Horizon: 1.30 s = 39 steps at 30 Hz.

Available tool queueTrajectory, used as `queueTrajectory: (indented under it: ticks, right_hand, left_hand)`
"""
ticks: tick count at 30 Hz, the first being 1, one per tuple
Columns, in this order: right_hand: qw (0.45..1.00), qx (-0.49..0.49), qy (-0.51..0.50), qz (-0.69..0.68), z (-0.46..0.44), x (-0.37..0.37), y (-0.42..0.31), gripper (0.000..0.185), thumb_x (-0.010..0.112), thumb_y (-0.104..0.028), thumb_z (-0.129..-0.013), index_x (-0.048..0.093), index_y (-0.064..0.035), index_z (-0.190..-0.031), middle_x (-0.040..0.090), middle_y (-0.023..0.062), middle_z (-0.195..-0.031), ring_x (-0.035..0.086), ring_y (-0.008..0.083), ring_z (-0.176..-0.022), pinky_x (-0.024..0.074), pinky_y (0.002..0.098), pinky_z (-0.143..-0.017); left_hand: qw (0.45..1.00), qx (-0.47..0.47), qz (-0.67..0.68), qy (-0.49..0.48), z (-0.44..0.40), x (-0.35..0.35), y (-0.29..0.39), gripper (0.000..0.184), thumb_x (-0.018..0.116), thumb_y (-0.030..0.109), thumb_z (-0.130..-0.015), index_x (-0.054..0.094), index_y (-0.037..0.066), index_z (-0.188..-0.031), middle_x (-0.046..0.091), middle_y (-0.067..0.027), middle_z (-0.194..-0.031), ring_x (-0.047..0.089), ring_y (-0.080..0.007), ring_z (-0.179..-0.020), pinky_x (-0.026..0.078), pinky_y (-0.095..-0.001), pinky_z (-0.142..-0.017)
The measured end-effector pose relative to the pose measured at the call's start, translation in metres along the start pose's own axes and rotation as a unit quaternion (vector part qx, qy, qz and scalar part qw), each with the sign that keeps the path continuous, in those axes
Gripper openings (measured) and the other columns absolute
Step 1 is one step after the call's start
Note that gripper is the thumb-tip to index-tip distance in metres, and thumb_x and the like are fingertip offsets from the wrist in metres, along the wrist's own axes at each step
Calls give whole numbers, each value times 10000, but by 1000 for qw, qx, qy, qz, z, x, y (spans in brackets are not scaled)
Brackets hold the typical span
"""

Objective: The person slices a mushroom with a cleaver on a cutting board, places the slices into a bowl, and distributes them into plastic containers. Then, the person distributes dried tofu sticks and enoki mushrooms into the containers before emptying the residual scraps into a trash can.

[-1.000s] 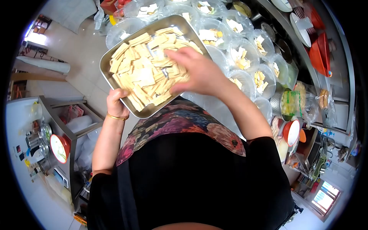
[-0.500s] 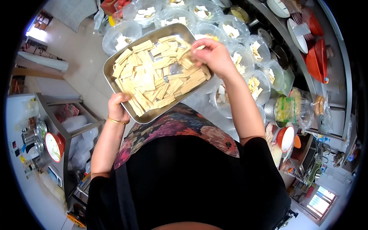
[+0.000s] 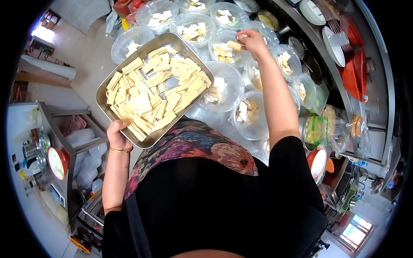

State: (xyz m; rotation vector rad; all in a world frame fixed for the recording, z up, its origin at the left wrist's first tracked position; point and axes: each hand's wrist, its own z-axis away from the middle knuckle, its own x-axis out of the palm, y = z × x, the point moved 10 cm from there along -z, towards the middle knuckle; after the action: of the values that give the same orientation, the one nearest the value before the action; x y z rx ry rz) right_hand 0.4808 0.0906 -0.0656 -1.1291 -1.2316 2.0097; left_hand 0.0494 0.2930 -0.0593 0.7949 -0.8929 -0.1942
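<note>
Tray point(image 3: 181, 44): rectangular, metal, shallow, with rounded corners; held tilted in plan, one corner overlapping the view of the nearest bowl. Strips point(image 3: 140, 102): pale yellow, flat, ridged, lying loosely at mixed angles in the tray; bare metal shows at the tray's upper corner and between strips near the middle. Piece point(image 3: 235, 45): one pale yellow piece, blurred, held at one bowl point(image 3: 214, 41). Bowls point(image 3: 236, 81): round, clear, upright, grouped closely on the surface point(image 3: 218, 115) beyond and to the right of the tray; visible contents include white and yellowish pieces.

Head-worn camera, facing forward and down.
</note>
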Motion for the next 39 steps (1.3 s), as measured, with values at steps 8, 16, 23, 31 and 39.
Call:
queueTrajectory:
  ticks: [8,16,23,31,39]
  right_hand:
    - [993,-91,-71,-9,61,32,-70,193,558,-101,-793,623,-51,-968,620,41,-810,584,111,-719,476,246,-636]
    - [898,-267,-210,280,203,152,-129,689,662,-398,-700,400,-89,-1258,442,193,-1103,566,317,-857,463,375,-744]
    - [903,-343,-219,140,188,151,-127,551,680,-161,-680,477,-50,-1180,508,130,-977,575,216,-788,468,300,-667]
    - [934,-18,-298,-197,148,112,-90,204,589,41,-759,526,-3,-948,610,86,-744,583,115,-603,474,210,-538]
    - [966,-151,21,-207,26,-77,-81,235,588,59,-745,506,65,-965,612,119,-750,607,156,-653,522,241,-591]
  left_hand:
    - [1000,-10,-3,16,1,3,-4,522,434,31,-645,419,-137,-1138,549,-212,-1061,568,-306,-947,461,-390,-859]
    - [995,-16,-45,-86,-12,90,-16,724,486,87,-582,297,-60,-1266,468,-195,-1196,504,-306,-1071,430,-399,-916]
    - [993,-47,-34,-99,-7,101,-25,708,467,65,-587,298,-66,-1261,466,-211,-1191,508,-315,-1064,438,-402,-907]
    - [997,-45,-21,-51,-8,80,-26,626,427,1,-592,359,-82,-1209,511,-198,-1122,538,-305,-1003,461,-393,-867]
    - [1000,-6,-13,-21,-5,50,-20,524,427,44,-654,407,-124,-1150,530,-224,-1077,553,-327,-964,457,-423,-862]
